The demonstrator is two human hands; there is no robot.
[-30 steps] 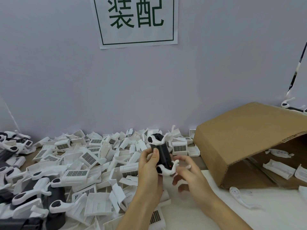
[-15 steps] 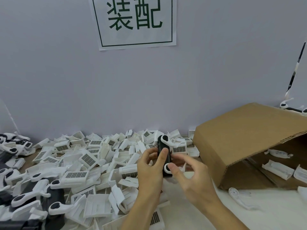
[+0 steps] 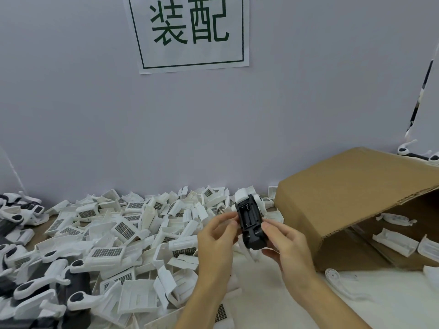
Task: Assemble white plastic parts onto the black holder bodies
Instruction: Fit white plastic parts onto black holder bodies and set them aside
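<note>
A black holder body (image 3: 251, 224) is held above the table between both hands, its open battery bay facing me. White clip parts (image 3: 244, 194) show at its top end and another white piece (image 3: 252, 254) hangs below it. My left hand (image 3: 217, 236) pinches the body's left edge with curled fingers. My right hand (image 3: 283, 241) grips its right side and lower end between thumb and fingers.
A large heap of white plastic covers with grid panels (image 3: 123, 231) fills the table left of my hands. Assembled black-and-white holders (image 3: 45, 286) lie at the far left. A tipped cardboard box (image 3: 351, 203) with white parts inside stands at the right; a loose white arm (image 3: 339, 281) lies before it.
The holder body has been turned over, so its open battery bay now faces me. My hands have shifted to its two sides, and the body sits slightly further right.
</note>
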